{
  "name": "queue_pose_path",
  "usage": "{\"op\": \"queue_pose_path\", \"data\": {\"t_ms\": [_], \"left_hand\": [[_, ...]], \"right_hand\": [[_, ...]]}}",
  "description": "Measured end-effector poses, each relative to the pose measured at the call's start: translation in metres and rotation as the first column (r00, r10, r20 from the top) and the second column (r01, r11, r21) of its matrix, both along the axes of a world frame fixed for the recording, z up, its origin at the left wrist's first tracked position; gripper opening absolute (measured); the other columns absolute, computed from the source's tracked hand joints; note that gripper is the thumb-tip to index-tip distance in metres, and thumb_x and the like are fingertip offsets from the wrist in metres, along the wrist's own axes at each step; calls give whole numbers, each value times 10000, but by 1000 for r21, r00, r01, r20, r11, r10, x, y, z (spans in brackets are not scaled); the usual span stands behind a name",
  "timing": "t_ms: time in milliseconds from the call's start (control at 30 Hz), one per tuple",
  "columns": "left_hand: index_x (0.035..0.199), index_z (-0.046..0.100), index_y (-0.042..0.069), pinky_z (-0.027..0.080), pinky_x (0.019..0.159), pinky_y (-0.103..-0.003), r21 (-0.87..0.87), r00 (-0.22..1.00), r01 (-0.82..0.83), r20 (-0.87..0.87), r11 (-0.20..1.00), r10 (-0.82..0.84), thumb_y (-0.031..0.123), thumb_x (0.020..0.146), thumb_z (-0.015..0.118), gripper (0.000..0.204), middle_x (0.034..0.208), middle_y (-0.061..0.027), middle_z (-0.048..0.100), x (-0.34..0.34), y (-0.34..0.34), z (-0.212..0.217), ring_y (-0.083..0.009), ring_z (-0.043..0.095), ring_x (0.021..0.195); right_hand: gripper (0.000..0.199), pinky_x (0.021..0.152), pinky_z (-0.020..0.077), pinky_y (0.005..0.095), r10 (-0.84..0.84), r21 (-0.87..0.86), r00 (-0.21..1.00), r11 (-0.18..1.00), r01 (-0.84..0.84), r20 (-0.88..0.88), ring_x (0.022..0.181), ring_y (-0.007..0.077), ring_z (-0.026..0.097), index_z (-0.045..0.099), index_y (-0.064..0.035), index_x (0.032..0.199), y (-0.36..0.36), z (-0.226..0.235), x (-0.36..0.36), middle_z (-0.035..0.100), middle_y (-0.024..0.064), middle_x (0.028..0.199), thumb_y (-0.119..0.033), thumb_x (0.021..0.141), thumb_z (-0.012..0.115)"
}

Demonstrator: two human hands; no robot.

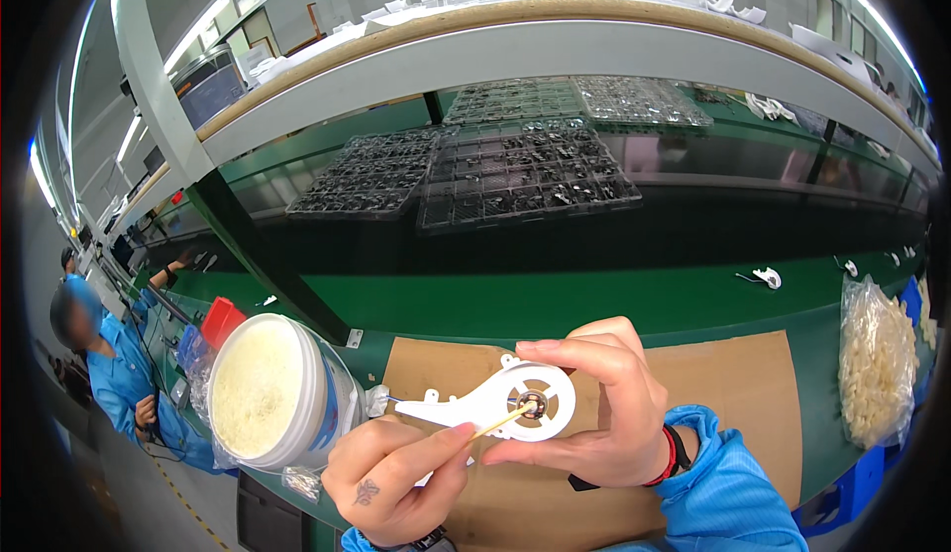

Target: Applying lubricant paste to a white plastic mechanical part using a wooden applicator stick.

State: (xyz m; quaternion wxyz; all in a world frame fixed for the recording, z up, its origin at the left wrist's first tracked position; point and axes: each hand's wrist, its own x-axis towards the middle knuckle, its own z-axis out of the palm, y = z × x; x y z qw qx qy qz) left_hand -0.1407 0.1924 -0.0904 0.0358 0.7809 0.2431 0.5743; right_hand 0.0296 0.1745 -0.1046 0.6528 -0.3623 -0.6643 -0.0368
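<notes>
My right hand [619, 403] grips a white plastic housing [475, 405] by its round end, thumb and fingers on opposite edges. The part has a spoked ring, a tapering arm pointing left and small lugs on its rim. A dark round piece with coppery spots [533, 405] sits in the ring's middle. Pinched in my left hand [401, 478] is a thin yellowish stick [502, 420], its tip touching that round piece. A thin wire with a pale end piece [377, 400] shows by the arm's point. The left fingers hide part of the stick.
Brown cardboard [733, 394] lies under my hands. Left stands a white bucket [322, 394] with cream-coloured contents, near a red bin [221, 322]. A bag of pale parts [877, 374] is at right. Beyond are clear trays [525, 171], a shelf [495, 32] and a post. A co-worker [129, 364] is far left.
</notes>
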Motion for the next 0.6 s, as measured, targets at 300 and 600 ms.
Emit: {"op": "queue_pose_path", "data": {"t_ms": [300, 600], "left_hand": [[790, 698, 64, 270, 437, -229, 44, 999, -3, -46, 999, 5, -94, 498, 728, 333, 670, -20, 466, -3, 1, 2, -99, 404, 478], [809, 689, 78, 251, 439, -229, 108, 1000, -10, -20, 994, 12, -96, 499, 736, 359, 699, -21, 445, -6, 0, 1, -91, 376, 479]], "right_hand": [[646, 695, 459, 302, 28, -37, 1000, 999, -29, -13, 816, 215, 561, 577, -1, 1066, 0, 0, -1, 640, 73, 948, -238, 543, 872], [640, 694, 459, 299, 28, -59, 999, 998, -28, 16, 804, 207, 568, 581, -5, 1060, -1, 0, 0, 650, 76, 945, -240, 540, 871]]}}
